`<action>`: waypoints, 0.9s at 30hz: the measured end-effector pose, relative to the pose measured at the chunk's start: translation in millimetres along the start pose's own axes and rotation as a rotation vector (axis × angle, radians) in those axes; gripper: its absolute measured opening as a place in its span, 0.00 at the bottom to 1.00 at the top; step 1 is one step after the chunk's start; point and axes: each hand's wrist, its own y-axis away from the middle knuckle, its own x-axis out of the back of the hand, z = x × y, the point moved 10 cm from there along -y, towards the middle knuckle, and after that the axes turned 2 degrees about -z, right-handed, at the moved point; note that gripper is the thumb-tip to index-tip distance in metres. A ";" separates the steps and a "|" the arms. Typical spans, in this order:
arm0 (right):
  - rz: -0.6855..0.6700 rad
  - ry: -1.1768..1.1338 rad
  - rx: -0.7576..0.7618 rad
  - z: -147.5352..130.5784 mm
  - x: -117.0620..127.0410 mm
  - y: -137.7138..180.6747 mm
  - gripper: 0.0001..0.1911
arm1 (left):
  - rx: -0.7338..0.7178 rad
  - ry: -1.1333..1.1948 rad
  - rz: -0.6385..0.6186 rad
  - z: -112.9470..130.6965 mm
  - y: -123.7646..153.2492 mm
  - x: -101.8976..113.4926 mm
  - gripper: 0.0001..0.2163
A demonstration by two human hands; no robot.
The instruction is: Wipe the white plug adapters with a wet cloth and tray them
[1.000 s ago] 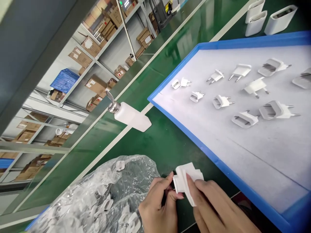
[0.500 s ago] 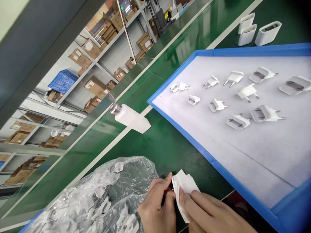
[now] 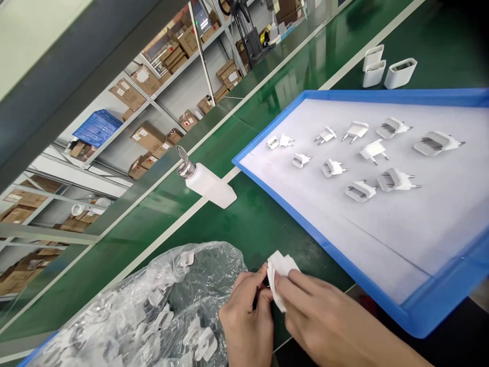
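Note:
My left hand (image 3: 246,318) and my right hand (image 3: 324,321) meet low in the middle of the view over the green bench. Between their fingertips is a folded white cloth (image 3: 280,269), pressed by my right fingers against a small white part that my left fingers pinch; the part is mostly hidden. Just left of my hands lies a clear plastic bag (image 3: 153,311) full of white plug pieces. To the right, a blue-rimmed tray (image 3: 305,227) with a white liner carries several white two-pin plug adapters (image 3: 332,167) laid out in rows.
A white dispenser bottle with a metal pump top (image 3: 208,184) stands on the green bench (image 3: 244,224) behind my hands. Three white housings (image 3: 385,69) stand beyond the tray. Shelves with cardboard boxes (image 3: 148,135) fill the background on the left.
The view has shifted, so the tray sits further away and lower right. My right fingers have slid further over the cloth, covering more of it. Both hands stay together.

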 end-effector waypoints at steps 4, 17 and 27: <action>-0.011 0.061 0.037 -5.0 -2.7 -3.3 0.16 | -0.011 -0.004 -0.050 1.5 -2.4 -1.4 0.17; 0.103 -0.229 -0.481 40.0 10.6 7.9 0.19 | 0.128 0.116 -0.046 -10.3 -2.1 -2.5 0.15; 0.149 -0.287 -0.697 67.4 11.7 13.0 0.12 | 0.125 0.059 -0.125 -10.4 -4.9 -0.9 0.12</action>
